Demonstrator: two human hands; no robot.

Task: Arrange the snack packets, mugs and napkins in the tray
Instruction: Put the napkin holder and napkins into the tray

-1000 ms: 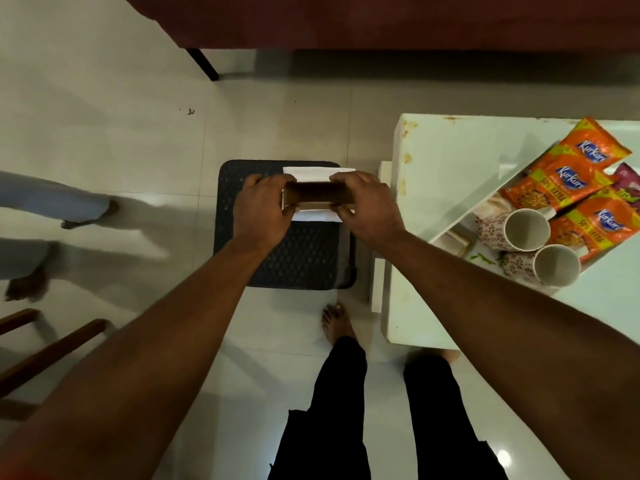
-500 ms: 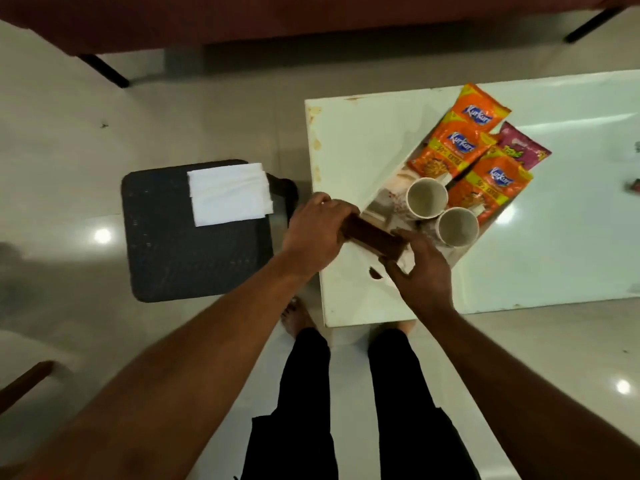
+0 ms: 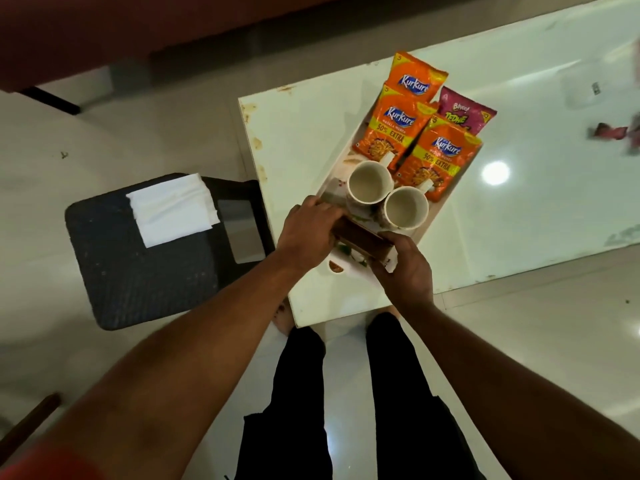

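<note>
A white tray (image 3: 437,216) lies diagonally on the white table (image 3: 304,140). At its far end are three orange Kurkure packets (image 3: 394,126) and a pink packet (image 3: 462,114). Two patterned mugs (image 3: 367,184) (image 3: 405,206) stand side by side in the middle. My left hand (image 3: 308,233) and my right hand (image 3: 408,271) grip the two ends of a brown napkin holder (image 3: 362,239) at the tray's near end, just in front of the mugs. Whether the holder rests on the tray is hidden. A stack of white napkins (image 3: 173,209) lies on a black stool (image 3: 138,265) to the left.
The stool stands close to the table's left edge. A small dark red wrapper (image 3: 609,130) lies far right on the table. A dark red sofa (image 3: 104,32) runs along the top. My legs (image 3: 346,393) stand at the table's near edge. A brown wooden piece (image 3: 31,419) shows at bottom left.
Both hands carried the brown holder from over the stool rightward to the tray's near end. The napkin stack stayed on the stool. The view has swung to the right.
</note>
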